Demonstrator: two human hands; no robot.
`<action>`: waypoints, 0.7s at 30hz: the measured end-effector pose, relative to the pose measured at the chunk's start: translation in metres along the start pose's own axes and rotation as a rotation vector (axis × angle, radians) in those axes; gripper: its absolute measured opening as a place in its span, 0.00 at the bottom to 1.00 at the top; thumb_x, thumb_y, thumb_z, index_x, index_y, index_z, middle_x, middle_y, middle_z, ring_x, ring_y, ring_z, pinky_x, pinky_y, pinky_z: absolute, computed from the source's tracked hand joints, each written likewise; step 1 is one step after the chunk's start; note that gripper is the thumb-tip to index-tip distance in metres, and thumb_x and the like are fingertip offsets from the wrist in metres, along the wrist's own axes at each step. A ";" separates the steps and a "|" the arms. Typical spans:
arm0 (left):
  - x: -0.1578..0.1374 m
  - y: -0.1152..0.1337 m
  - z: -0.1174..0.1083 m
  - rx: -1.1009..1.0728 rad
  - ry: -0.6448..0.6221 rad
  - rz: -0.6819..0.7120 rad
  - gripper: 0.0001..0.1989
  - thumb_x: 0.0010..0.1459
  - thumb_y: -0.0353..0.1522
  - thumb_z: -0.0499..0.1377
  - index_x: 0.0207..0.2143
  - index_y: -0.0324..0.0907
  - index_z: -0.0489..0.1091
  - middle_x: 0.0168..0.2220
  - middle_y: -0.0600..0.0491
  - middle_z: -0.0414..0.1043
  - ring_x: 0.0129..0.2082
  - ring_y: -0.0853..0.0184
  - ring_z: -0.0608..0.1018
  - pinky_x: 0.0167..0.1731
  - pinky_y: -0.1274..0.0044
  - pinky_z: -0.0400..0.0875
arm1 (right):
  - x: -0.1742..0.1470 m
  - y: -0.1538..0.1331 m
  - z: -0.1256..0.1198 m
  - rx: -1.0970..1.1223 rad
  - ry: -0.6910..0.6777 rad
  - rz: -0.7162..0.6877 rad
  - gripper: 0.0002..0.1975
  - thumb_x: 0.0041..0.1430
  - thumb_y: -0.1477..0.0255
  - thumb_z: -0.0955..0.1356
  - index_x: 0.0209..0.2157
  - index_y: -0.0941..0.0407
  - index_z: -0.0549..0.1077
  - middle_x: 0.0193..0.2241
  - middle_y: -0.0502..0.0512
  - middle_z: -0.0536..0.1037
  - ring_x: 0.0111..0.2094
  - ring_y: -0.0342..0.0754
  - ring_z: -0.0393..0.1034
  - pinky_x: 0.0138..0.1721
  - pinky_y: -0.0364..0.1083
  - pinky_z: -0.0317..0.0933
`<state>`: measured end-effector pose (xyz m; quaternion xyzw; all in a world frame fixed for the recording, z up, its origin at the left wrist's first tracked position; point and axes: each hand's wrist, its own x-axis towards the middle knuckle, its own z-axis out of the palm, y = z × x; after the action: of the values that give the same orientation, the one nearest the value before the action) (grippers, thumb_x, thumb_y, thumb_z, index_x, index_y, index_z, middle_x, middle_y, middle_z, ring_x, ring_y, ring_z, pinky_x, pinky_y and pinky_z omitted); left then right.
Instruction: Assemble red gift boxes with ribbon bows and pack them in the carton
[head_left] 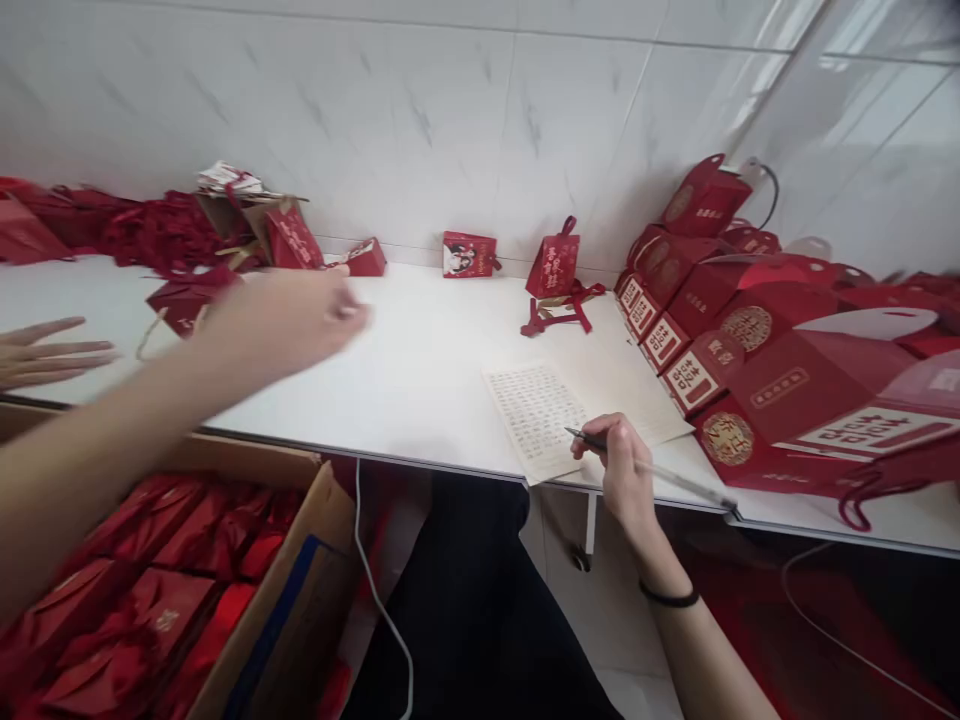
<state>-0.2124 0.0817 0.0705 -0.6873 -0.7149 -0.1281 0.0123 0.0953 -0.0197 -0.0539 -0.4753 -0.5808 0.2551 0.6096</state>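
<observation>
My right hand (628,470) grips a pen (592,439), its tip just over a handwritten sheet of lined paper (525,410). The sheet lies at the table's front edge, with rows of writing on it. A dark band circles my right wrist. My left hand (300,312) is raised over the left part of the table, blurred by motion; its fingers look curled, but whether anything is in them is unclear. Behind it stand small red gift boxes (294,235). Partly covered by my forearm is another red box (180,302).
Another person's hand (52,352) lies spread at the far left. Red gift boxes (750,340) are piled at right. Two small boxes (469,256) and ribbons (562,310) stand by the wall. A carton (330,530) below the table's left side holds red boxes.
</observation>
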 end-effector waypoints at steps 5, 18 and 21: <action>0.033 0.150 0.068 -0.278 -0.172 0.431 0.11 0.56 0.34 0.54 0.30 0.33 0.70 0.33 0.45 0.72 0.42 0.52 0.75 0.44 0.67 0.64 | 0.025 0.009 -0.008 0.098 -0.004 0.246 0.25 0.58 0.48 0.62 0.28 0.58 0.66 0.17 0.48 0.66 0.18 0.43 0.60 0.20 0.41 0.55; 0.039 0.201 0.162 -0.395 -0.211 0.550 0.12 0.56 0.35 0.49 0.26 0.41 0.68 0.26 0.53 0.73 0.27 0.66 0.73 0.27 0.76 0.62 | 0.018 0.008 0.001 -0.253 -0.063 0.287 0.18 0.57 0.65 0.66 0.20 0.56 0.58 0.17 0.46 0.62 0.20 0.41 0.55 0.22 0.40 0.51; 0.039 0.204 0.163 -0.372 -0.197 0.563 0.13 0.56 0.35 0.48 0.27 0.41 0.69 0.25 0.53 0.73 0.25 0.66 0.72 0.26 0.76 0.60 | 0.017 0.004 0.000 -0.286 -0.088 0.280 0.19 0.58 0.69 0.64 0.18 0.57 0.53 0.15 0.44 0.56 0.19 0.39 0.49 0.20 0.39 0.47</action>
<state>0.0124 0.1576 -0.0460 -0.8571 -0.4593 -0.1810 -0.1472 0.0996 -0.0037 -0.0497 -0.6215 -0.5653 0.2730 0.4686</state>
